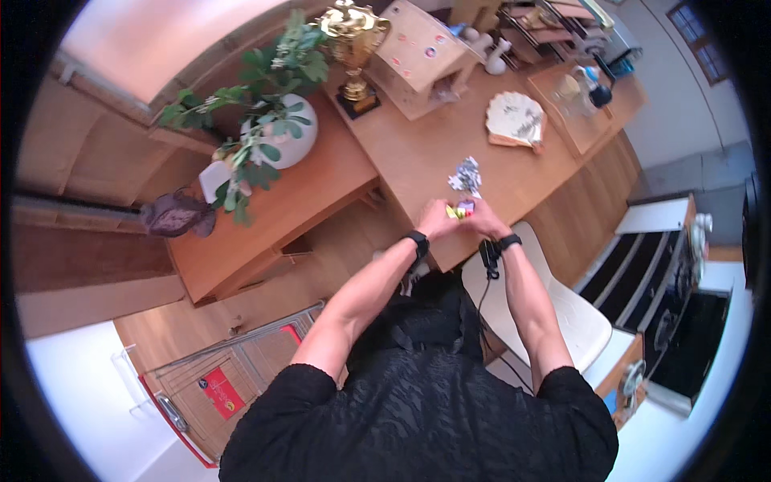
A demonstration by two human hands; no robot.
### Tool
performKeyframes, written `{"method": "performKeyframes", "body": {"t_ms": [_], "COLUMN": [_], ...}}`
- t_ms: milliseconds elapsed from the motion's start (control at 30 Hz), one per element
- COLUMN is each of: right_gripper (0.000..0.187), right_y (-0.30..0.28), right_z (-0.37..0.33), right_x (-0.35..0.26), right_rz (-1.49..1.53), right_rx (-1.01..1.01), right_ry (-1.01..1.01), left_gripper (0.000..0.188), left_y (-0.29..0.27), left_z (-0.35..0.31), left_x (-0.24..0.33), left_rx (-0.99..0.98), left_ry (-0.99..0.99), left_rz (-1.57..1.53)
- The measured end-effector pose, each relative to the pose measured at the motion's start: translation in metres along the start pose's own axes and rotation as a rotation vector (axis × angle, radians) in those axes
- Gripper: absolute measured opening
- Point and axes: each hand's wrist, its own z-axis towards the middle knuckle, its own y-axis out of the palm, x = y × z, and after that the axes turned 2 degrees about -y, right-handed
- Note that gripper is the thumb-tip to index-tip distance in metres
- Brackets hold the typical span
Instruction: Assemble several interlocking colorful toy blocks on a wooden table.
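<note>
A wide wooden tabletop (418, 153) fills the view, with a leafy plant in a round white pot (293, 140) at its left, a gold trophy (353, 48) behind, and a pale folding fan (514, 116) to the right. A white chair (574, 313) sits below the edge. Left hand (434, 218) and right hand (485, 219) meet over the tabletop's near edge — both closed on a small yellow-and-pink object (460, 210) between them. Just beyond lies a small pile of crumpled pieces (466, 175)

top: black textured short sleeves | wrists: black band on each | right wrist: black cable hanging down
</note>
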Motion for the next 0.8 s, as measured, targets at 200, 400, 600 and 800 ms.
{"method": "performKeyframes", "body": {"t_ms": [200, 400, 600, 800], "right_gripper": [0.046, 0.049, 0.050, 0.042], "right_y": [-0.016, -0.034, -0.069, -0.068], "right_z": [0.011, 0.020, 0.046, 0.049], "right_x": [0.002, 0.006, -0.002, -0.002], "right_rz": [0.056, 0.066, -0.030, 0.097], "right_rx": [-0.061, 0.027, -0.004, -0.050], "right_ry": [0.035, 0.028, -0.038, -0.027], "left_gripper": [0.056, 0.056, 0.047, 0.050], "left_y": [0.014, 0.015, 0.007, -0.012], "left_z": [0.025, 0.037, 0.062, 0.042], "left_x": [0.000, 0.018, 0.045, 0.058], "left_rx": [-0.049, 0.012, 0.067, 0.101], "left_ry": [-0.049, 0.016, 0.051, -0.017], "left_rz": [0.072, -0.068, -0.130, -0.018]}}
